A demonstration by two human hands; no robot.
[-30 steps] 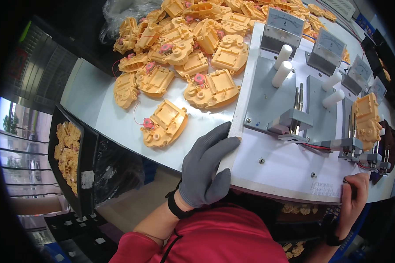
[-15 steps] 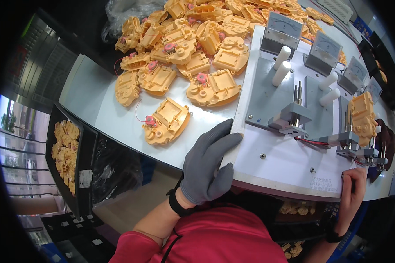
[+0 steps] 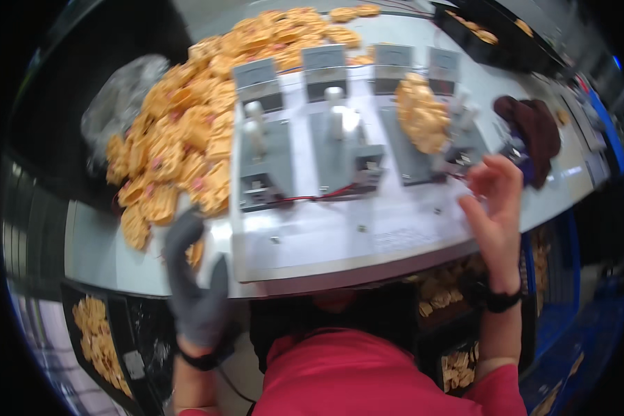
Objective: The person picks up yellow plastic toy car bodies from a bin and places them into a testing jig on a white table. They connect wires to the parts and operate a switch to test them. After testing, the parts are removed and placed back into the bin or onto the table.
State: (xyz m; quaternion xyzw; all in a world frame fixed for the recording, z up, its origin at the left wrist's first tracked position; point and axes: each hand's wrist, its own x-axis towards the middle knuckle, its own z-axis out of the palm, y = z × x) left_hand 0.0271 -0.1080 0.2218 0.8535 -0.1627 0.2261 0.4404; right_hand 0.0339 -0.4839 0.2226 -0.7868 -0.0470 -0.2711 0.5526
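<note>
My left hand (image 3: 194,284) wears a grey glove and hovers at the table's front edge with its fingers spread, holding nothing. An orange plastic part (image 3: 195,254) lies just behind its fingers. My bare right hand (image 3: 496,208) is raised over the right end of the white fixture board (image 3: 340,232). Its fingers curl loosely near a small clamp (image 3: 464,161) and I see nothing in them. An orange part (image 3: 423,118) sits on the rightmost grey fixture beside that hand. The picture is blurred.
A big pile of orange parts (image 3: 187,139) covers the table's left, with a clear plastic bag (image 3: 118,104) behind it. Grey fixtures with white pegs (image 3: 334,121) and meter boxes (image 3: 256,78) stand on the board. A dark cloth (image 3: 534,128) lies at right. A black bin of parts (image 3: 97,333) sits below.
The view has swung round. My left hand came off the board's corner to the table edge. My right hand rose from the board's front edge toward the right fixture.
</note>
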